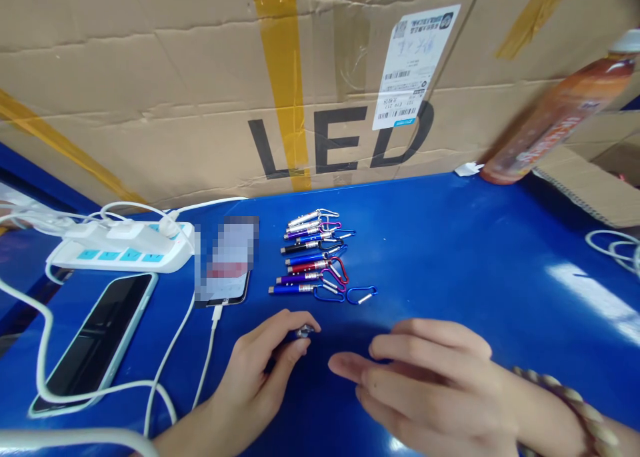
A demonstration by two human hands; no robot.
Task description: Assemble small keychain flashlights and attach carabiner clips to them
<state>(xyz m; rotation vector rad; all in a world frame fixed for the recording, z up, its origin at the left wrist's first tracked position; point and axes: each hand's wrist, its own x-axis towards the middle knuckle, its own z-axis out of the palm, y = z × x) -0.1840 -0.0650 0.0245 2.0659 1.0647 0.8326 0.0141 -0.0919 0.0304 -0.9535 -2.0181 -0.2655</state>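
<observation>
- Two bare hands are mine, both low over a blue table point(450, 257).
- With my left hand point(260, 370) I pinch a small metal-ended piece point(305, 332) between thumb and forefinger; most of it hides inside my fingers.
- My right hand point(435, 384) is just to the right of that pinch, its fingers parted and loosely curved toward it; its palm is turned from view. A beaded bracelet point(565, 400) circles that wrist.
- Several pen lights point(305, 260) lie side by side just beyond my pinch, in silver, purple, blue, black and red, their clips pointing right.
- One blue clip point(363, 296) lies at the near end of that row, beyond the gap between my hands.
- Left of my pinch are a plugged-in phone point(233, 257), a cased phone point(97, 340) and, farther off, a white power strip point(170, 257).
- Beyond everything stands a cardboard box point(200, 110) marked LED, with an orange drink bottle point(555, 124) far beyond my right hand.
</observation>
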